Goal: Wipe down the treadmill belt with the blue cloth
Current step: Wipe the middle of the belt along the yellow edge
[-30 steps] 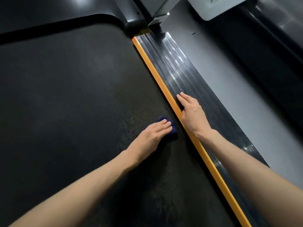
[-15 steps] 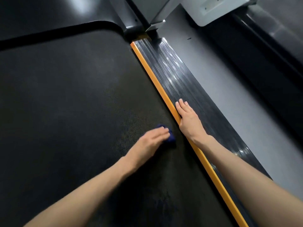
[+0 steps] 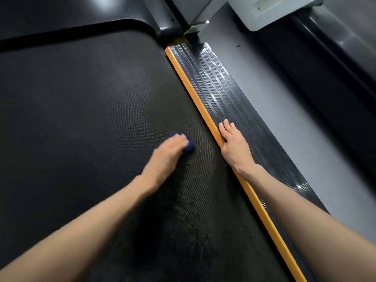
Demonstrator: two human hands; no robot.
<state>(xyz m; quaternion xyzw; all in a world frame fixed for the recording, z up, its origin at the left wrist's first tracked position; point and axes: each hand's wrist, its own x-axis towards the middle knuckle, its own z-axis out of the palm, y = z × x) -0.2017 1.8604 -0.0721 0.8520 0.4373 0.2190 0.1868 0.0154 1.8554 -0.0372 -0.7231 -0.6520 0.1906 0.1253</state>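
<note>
On treadmill belt point(image 3: 81, 119): left hand point(image 3: 167, 151) pressing soft, light blue cloth point(image 3: 190, 147) from above, grip blurred; right hand point(image 3: 234, 145) bracing flat on side rail point(image 3: 223, 84).

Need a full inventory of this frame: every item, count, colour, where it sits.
treadmill belt: 1, black, left and centre
blue cloth: 1, dark blue, on the belt, mostly under the left hand
edge strip: 1, orange, along the belt's right edge
side rail: 1, dark, ribbed, right of the strip
floor: 1, grey, right of the rail
housing: 1, light grey, top right
left hand: 1, on the cloth, blurred
right hand: 1, flat on the rail, against the strip
</note>
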